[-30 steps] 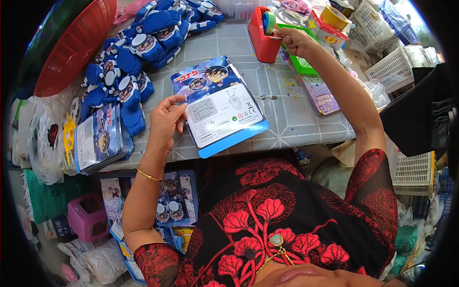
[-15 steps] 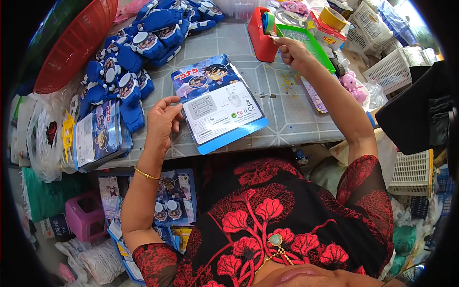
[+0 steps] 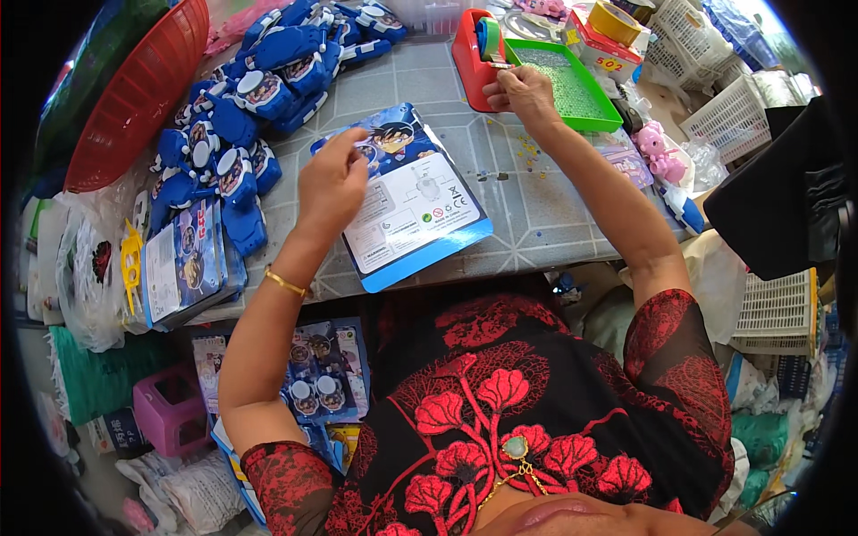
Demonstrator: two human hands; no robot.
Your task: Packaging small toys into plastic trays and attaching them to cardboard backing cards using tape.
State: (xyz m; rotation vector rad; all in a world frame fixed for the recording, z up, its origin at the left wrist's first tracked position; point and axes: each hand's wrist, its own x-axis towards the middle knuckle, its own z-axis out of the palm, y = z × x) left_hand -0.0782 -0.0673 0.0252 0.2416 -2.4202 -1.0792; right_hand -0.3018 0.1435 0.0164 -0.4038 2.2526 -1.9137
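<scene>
A printed backing card [image 3: 420,201], blue with a white panel, lies flat near the table's front edge. Over its left side hovers my left hand [image 3: 332,183], fingers loosely bent and apart, with nothing in them. It covers part of the card, and whether it touches cannot be told. At the far middle stands a red tape dispenser [image 3: 471,67] with a tape roll [image 3: 488,37] in it. My right hand [image 3: 525,94] is closed in a pinch at its cutting edge, on the tape's end; the strip itself is barely visible.
Blue-and-white toy watches [image 3: 268,94] are heaped at the far left beside a red basket [image 3: 134,98]. More cards [image 3: 188,263] are stacked at the left edge. A green tray [image 3: 572,89] with tiny beads is behind my right hand; a pink toy [image 3: 660,152] lies right.
My left hand has left the card's left edge and moved up and right above it. My right hand has shifted slightly down and left at the dispenser. The whole view has shifted a little.
</scene>
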